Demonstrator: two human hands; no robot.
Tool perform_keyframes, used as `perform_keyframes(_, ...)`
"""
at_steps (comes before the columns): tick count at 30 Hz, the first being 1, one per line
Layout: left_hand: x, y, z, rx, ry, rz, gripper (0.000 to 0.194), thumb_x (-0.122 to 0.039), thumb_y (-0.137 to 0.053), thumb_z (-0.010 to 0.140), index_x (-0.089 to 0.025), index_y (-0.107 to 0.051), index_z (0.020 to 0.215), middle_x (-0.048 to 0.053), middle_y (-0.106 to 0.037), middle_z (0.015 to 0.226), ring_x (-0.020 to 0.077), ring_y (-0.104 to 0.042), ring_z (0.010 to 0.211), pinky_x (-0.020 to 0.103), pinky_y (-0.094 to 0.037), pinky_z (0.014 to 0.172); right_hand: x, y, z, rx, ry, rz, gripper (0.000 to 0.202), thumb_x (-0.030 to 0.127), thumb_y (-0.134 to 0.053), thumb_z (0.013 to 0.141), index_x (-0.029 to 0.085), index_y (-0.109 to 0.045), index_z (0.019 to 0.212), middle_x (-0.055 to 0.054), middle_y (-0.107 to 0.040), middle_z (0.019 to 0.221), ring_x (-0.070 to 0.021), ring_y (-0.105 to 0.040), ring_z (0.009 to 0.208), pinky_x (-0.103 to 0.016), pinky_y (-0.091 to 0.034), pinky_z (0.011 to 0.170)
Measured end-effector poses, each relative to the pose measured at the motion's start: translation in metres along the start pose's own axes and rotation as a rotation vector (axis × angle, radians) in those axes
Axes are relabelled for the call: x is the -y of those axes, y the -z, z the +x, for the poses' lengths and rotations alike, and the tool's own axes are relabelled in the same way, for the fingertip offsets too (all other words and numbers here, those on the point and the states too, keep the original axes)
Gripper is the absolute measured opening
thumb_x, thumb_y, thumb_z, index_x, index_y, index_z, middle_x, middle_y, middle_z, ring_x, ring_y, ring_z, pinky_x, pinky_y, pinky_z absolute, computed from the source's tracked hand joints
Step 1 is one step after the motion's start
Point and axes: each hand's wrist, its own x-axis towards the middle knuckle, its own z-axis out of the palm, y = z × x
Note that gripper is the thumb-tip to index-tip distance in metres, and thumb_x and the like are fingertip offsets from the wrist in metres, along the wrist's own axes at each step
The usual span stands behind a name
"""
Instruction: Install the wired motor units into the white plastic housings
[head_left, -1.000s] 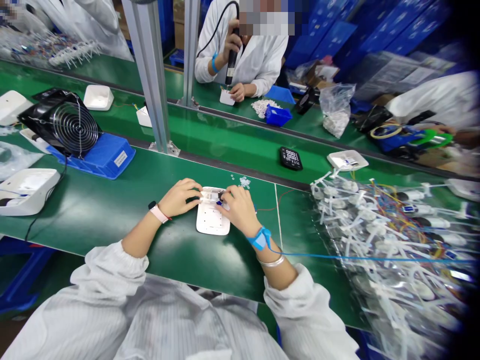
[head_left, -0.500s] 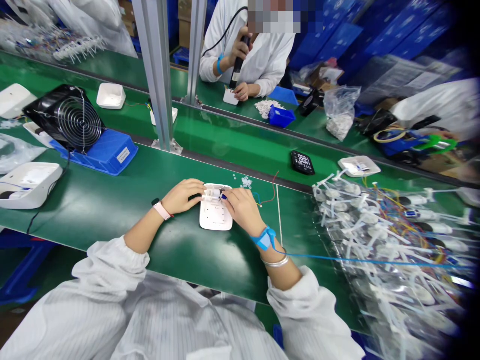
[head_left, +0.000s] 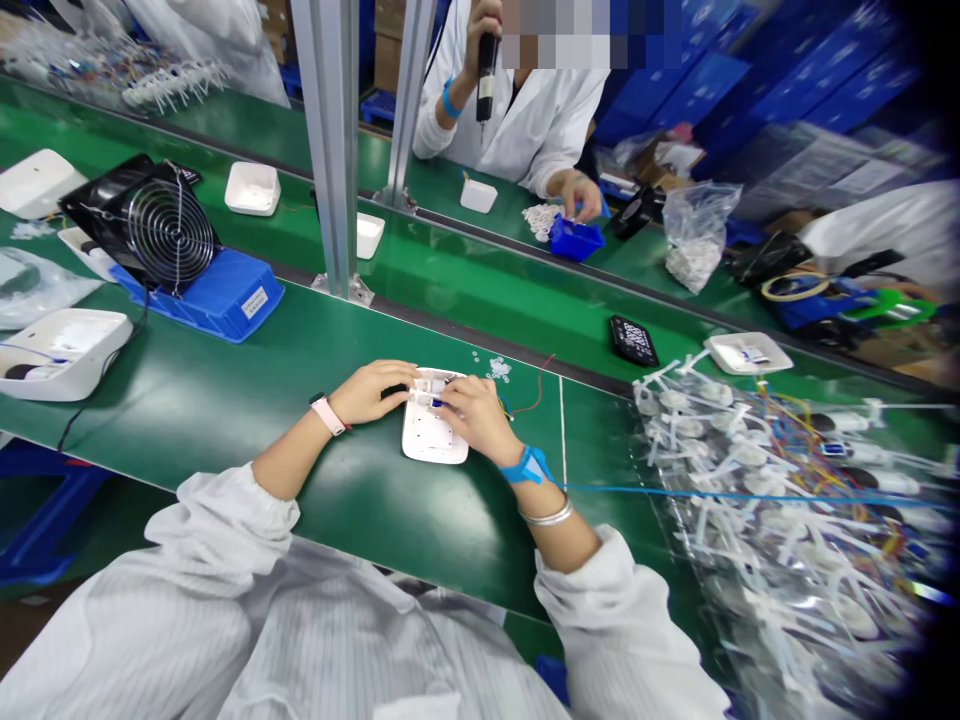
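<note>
A white plastic housing (head_left: 433, 440) lies on the green bench in front of me, a small white and blue part (head_left: 433, 388) at its upper end. My left hand (head_left: 373, 390) has its fingertips on the housing's upper left edge, thumb and fingers apart. From the right, my right hand (head_left: 478, 412) reaches over the housing, its fingers bent together on the small part and covering some of it. Thin red and blue wires (head_left: 534, 402) run out beyond my right hand. Small clear rings (head_left: 499, 368) lie just past the housing.
White assemblies with wires (head_left: 750, 490) are heaped at the right. A black fan (head_left: 169, 235) sits on a blue bin (head_left: 240, 300) at the left. Across the belt (head_left: 480, 290), past a metal post (head_left: 330, 150), a person holds a screwdriver (head_left: 487, 85). A blue cord crosses the right side.
My right fingers have shifted slightly left over the small part. The person opposite has lifted the screwdriver and reached into a blue tray. Items on the belt have moved right.
</note>
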Motion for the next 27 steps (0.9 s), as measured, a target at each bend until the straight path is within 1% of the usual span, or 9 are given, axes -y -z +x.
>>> perform_keyframes(3, -0.001, 0.001, 0.001, -0.004, 0.001, 0.000, 0.013, -0.022, -0.053, 0.085, -0.017, -0.062, 0.092, 0.010, -0.067, 0.105, 0.0217, -0.059, 0.105, 0.039, -0.047, 0.091, -0.001, -0.002, 0.001, -0.017, 0.023, -0.005, 0.016, 0.029, -0.055, 0.086, 0.018, -0.066, 0.088, -0.006, -0.063, 0.088, -0.0196, -0.050, 0.089, -0.033, -0.029, 0.076)
perform_keyframes(7, -0.001, 0.001, 0.001, -0.012, -0.007, 0.006, 0.011, -0.022, -0.052, 0.085, -0.018, -0.062, 0.089, 0.009, -0.068, 0.103, 0.0211, -0.060, 0.104, 0.038, -0.047, 0.090, -0.001, -0.001, 0.002, 0.011, 0.066, -0.009, 0.016, 0.029, -0.056, 0.085, 0.017, -0.066, 0.085, -0.005, -0.064, 0.085, -0.0196, -0.052, 0.089, -0.033, -0.028, 0.076)
perform_keyframes(11, 0.000, 0.000, 0.001, -0.014, -0.013, 0.010, 0.012, -0.022, -0.053, 0.085, -0.017, -0.062, 0.090, 0.009, -0.068, 0.103, 0.0214, -0.060, 0.104, 0.038, -0.047, 0.090, 0.000, 0.001, 0.002, 0.020, 0.065, -0.012, 0.016, 0.029, -0.054, 0.086, 0.017, -0.065, 0.084, -0.005, -0.064, 0.086, -0.0193, -0.052, 0.089, -0.033, -0.028, 0.076)
perform_keyframes(16, 0.001, 0.000, 0.000, -0.015, -0.013, 0.001, 0.012, -0.022, -0.053, 0.085, -0.017, -0.062, 0.090, 0.009, -0.068, 0.101, 0.0213, -0.060, 0.104, 0.038, -0.047, 0.090, -0.002, 0.001, 0.005, 0.045, 0.102, 0.002, 0.018, 0.029, -0.055, 0.086, 0.017, -0.065, 0.079, -0.004, -0.064, 0.079, -0.0187, -0.053, 0.083, -0.033, -0.027, 0.073)
perform_keyframes(19, 0.000, 0.000, 0.001, -0.010, -0.018, -0.007, 0.011, -0.022, -0.053, 0.085, -0.016, -0.062, 0.086, 0.009, -0.068, 0.101, 0.0212, -0.060, 0.102, 0.037, -0.047, 0.089, -0.005, -0.002, 0.005, 0.015, 0.094, -0.007, 0.020, 0.032, -0.055, 0.086, 0.018, -0.066, 0.076, -0.004, -0.064, 0.075, -0.0189, -0.052, 0.080, -0.034, -0.027, 0.071)
perform_keyframes(21, -0.001, 0.001, 0.002, -0.015, -0.021, -0.007, 0.011, -0.022, -0.053, 0.085, -0.016, -0.062, 0.086, 0.009, -0.068, 0.101, 0.0210, -0.060, 0.102, 0.037, -0.047, 0.089, -0.007, -0.003, 0.002, -0.031, 0.104, -0.012, 0.022, 0.034, -0.053, 0.086, 0.018, -0.067, 0.080, -0.005, -0.064, 0.077, -0.0193, -0.052, 0.080, -0.034, -0.029, 0.071)
perform_keyframes(23, -0.001, 0.001, 0.002, -0.021, -0.022, -0.010, 0.011, -0.022, -0.052, 0.085, -0.016, -0.061, 0.088, 0.009, -0.068, 0.101, 0.0209, -0.060, 0.102, 0.037, -0.046, 0.090, -0.010, -0.002, -0.003, -0.075, 0.142, 0.002, 0.022, 0.035, -0.051, 0.087, 0.019, -0.067, 0.088, -0.006, -0.063, 0.082, -0.0196, -0.051, 0.082, -0.034, -0.032, 0.072)
perform_keyframes(25, -0.001, 0.001, 0.002, -0.020, -0.021, -0.020, 0.012, -0.023, -0.052, 0.085, -0.017, -0.061, 0.088, 0.009, -0.068, 0.101, 0.0209, -0.060, 0.103, 0.037, -0.046, 0.090, -0.012, 0.000, -0.008, -0.090, 0.199, 0.014, 0.023, 0.034, -0.049, 0.088, 0.019, -0.066, 0.095, -0.007, -0.062, 0.089, -0.0195, -0.050, 0.085, -0.034, -0.034, 0.074)
perform_keyframes(27, -0.001, 0.001, 0.002, -0.018, -0.017, -0.026, 0.012, -0.023, -0.052, 0.085, -0.017, -0.061, 0.088, 0.009, -0.068, 0.101, 0.0212, -0.060, 0.103, 0.037, -0.047, 0.090, -0.013, 0.003, -0.011, -0.077, 0.247, -0.012, 0.024, 0.032, -0.047, 0.089, 0.019, -0.065, 0.099, -0.008, -0.060, 0.093, -0.0195, -0.049, 0.087, -0.033, -0.035, 0.074)
